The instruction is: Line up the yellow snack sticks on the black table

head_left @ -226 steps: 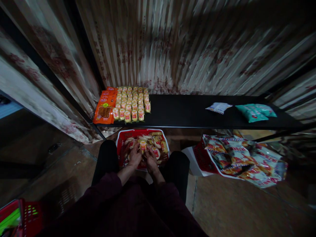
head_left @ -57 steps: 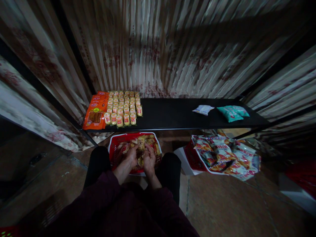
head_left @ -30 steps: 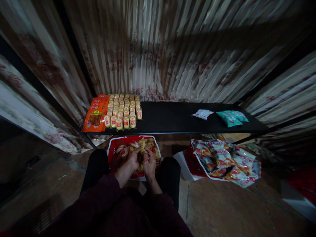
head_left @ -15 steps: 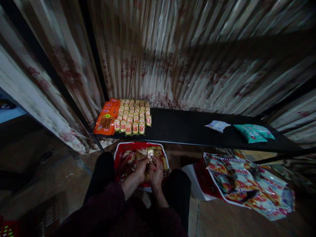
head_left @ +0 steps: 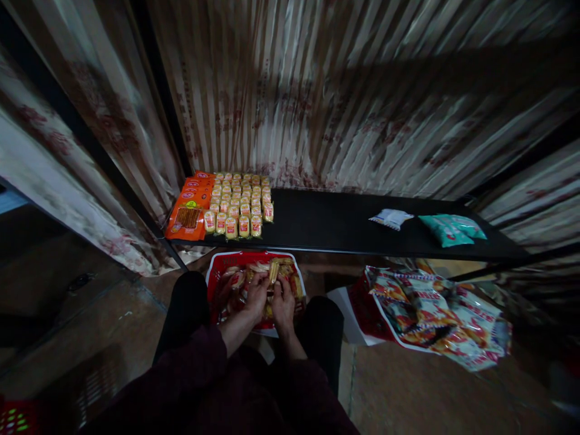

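Both my hands are inside a red basket (head_left: pixel 212 275) with a white rim, which stands between my knees. It is filled with small snack cakes in clear wrappers. My left hand (head_left: pixel 256 296) and my right hand (head_left: pixel 283 303) are close together over the pile, fingers curled in. Between their fingertips is a yellowish wrapped snack cake (head_left: pixel 274 270), tilted upright. My fingers partly cover its lower end. Similar wrapped cakes (head_left: pixel 231 228) stand in tight rows on the black shelf (head_left: pixel 317 223) just beyond.
Orange snack packets (head_left: pixel 186 211) lie at the shelf's left end. A white packet (head_left: pixel 391 218) and teal packets (head_left: pixel 448 229) lie toward its right. On the floor at right, a red basket (head_left: pixel 369 308) overflows with large snack bags (head_left: pixel 430 308). A curtain (head_left: pixel 290 90) hangs behind the shelf.
The view has shifted slightly, so everything sits a little higher and further left. The snack cake between my hands has turned and now shows its yellowish side instead of a shiny wrapper.
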Demonstrator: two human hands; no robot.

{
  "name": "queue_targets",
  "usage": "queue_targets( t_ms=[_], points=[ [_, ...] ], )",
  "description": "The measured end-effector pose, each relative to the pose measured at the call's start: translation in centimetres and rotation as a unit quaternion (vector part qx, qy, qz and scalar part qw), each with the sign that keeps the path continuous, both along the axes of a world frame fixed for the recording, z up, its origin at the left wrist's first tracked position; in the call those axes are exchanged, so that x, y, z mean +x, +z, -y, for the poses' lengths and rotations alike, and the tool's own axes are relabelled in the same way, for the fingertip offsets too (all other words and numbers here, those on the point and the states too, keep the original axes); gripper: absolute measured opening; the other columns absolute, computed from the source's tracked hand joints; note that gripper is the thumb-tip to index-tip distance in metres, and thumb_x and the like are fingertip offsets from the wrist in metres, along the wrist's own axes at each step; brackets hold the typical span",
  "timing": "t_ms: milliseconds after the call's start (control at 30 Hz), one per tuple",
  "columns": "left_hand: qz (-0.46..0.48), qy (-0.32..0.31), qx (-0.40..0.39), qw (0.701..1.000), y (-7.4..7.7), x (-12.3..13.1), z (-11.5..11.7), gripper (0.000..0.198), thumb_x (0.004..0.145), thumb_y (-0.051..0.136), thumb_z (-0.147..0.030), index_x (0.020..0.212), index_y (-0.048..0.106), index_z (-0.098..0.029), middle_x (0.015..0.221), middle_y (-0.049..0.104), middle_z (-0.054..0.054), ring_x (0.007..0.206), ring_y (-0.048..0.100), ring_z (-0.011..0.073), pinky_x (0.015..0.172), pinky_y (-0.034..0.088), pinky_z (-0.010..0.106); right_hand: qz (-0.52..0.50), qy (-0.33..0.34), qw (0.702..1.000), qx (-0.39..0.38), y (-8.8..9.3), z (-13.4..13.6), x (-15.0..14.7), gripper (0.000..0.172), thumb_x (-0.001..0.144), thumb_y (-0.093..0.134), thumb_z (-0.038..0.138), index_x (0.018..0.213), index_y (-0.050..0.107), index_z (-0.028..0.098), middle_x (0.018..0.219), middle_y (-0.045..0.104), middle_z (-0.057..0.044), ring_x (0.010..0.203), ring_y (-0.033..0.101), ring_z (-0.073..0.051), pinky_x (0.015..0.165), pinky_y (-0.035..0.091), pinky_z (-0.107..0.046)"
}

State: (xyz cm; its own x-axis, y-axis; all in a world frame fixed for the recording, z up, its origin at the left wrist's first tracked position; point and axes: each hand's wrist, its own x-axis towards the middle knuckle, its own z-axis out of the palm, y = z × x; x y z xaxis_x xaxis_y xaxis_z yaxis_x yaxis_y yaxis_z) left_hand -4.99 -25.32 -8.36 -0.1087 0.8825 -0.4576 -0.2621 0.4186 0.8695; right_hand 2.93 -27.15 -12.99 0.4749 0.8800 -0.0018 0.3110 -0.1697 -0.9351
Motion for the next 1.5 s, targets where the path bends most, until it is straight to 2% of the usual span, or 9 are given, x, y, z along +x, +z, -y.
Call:
queue_targets(
  t_ms=[133,333,500,633,767,900,1033,1333,1500],
  points=[
    [-0.053,-0.012,0.04,0.998,-0.1,0.5,-0.1,0.016,0.076,0.056,-0.007,0.083,0.062,-0.02,0.09,0.069,0.003,0.086,0.064,0.0149,0.092,0.046,0.029,-0.074,-0.016,0.997,-0.024,0.0,0.0,0.1,0.061,0.081,0.048,0.058,0.119,0.065,0.012,0.125,0.065,-0.018,0.116,0.06,-0.029,0.102,0.044,-0.043],
    [-0.123,-0.027,0.088,0.988,0.1,0.6,0.1,0.028,0.072,0.054,0.002,0.084,0.064,-0.021,0.094,0.07,0.003,0.099,0.063,0.0172,0.104,0.041,0.034,-0.113,-0.013,0.994,-0.001,-1.1,-0.3,0.2,0.056,0.077,0.056,0.058,0.112,0.069,0.016,0.106,0.073,-0.012,0.101,0.066,-0.025,0.089,0.051,-0.037],
    [-0.15,-0.023,0.095,0.984,0.2,0.4,0.2,0.036,0.072,0.052,0.004,0.094,0.065,-0.021,0.107,0.069,0.005,0.103,0.063,0.0173,0.101,0.043,0.032,-0.148,-0.024,0.989,-0.003,-2.1,-0.5,0.4,0.055,0.076,0.055,0.056,0.111,0.071,0.016,0.102,0.074,-0.011,0.099,0.067,-0.025,0.085,0.052,-0.036],
    [-0.175,-0.049,0.095,0.979,-0.2,0.3,0.0,0.036,0.075,0.049,0.003,0.096,0.067,-0.019,0.105,0.07,0.007,0.102,0.063,0.0187,0.099,0.045,0.033,-0.167,-0.052,0.985,-0.002,-2.4,-0.7,0.4,0.059,0.074,0.057,0.055,0.115,0.068,0.015,0.112,0.071,-0.014,0.104,0.066,-0.026,0.087,0.052,-0.038],
    [-0.187,-0.061,0.113,0.974,0.0,0.2,-0.2,0.035,0.075,0.048,0.003,0.096,0.067,-0.019,0.104,0.07,0.007,0.1,0.063,0.0184,0.098,0.044,0.033,-0.145,-0.034,0.989,0.014,-2.3,-0.9,0.5,0.056,0.079,0.052,0.054,0.118,0.067,0.016,0.109,0.072,-0.013,0.1,0.067,-0.024,0.086,0.052,-0.036],
    [-0.194,-0.052,0.12,0.972,1.3,0.3,-0.4,0.034,0.074,0.05,0.002,0.091,0.068,-0.021,0.103,0.069,0.005,0.1,0.061,0.0191,0.099,0.044,0.033,-0.089,-0.004,0.996,0.03,-1.6,-1.4,0.9,0.053,0.084,0.047,0.054,0.118,0.067,0.02,0.106,0.073,-0.01,0.099,0.067,-0.023,0.087,0.052,-0.036],
    [-0.202,-0.045,0.143,0.968,2.4,0.4,-1.2,0.031,0.073,0.051,0.0,0.087,0.068,-0.021,0.103,0.068,0.006,0.102,0.06,0.0203,0.102,0.041,0.035,-0.087,-0.003,0.996,0.035,-0.3,-2.2,1.2,0.053,0.084,0.047,0.052,0.122,0.065,0.019,0.116,0.07,-0.012,0.105,0.064,-0.025,0.091,0.05,-0.037],
    [-0.165,-0.047,0.171,0.97,2.0,1.0,-3.6,0.027,0.076,0.053,-0.007,0.092,0.067,-0.023,0.1,0.069,0.004,0.099,0.06,0.0196,0.101,0.042,0.035,-0.1,0.019,0.993,0.055,1.8,-4.7,1.6,0.051,0.083,0.05,0.05,0.119,0.063,0.017,0.118,0.068,-0.012,0.108,0.062,-0.025,0.097,0.045,-0.039],
    [-0.166,-0.034,0.168,0.971,3.1,1.4,-5.0,0.029,0.077,0.051,-0.005,0.097,0.065,-0.021,0.103,0.068,0.007,0.096,0.06,0.0188,0.096,0.044,0.033,-0.084,0.03,0.994,0.063,2.6,-6.9,2.2,0.051,0.082,0.05,0.051,0.118,0.063,0.016,0.117,0.068,-0.012,0.105,0.062,-0.024,0.095,0.045,-0.039]
  ],
)
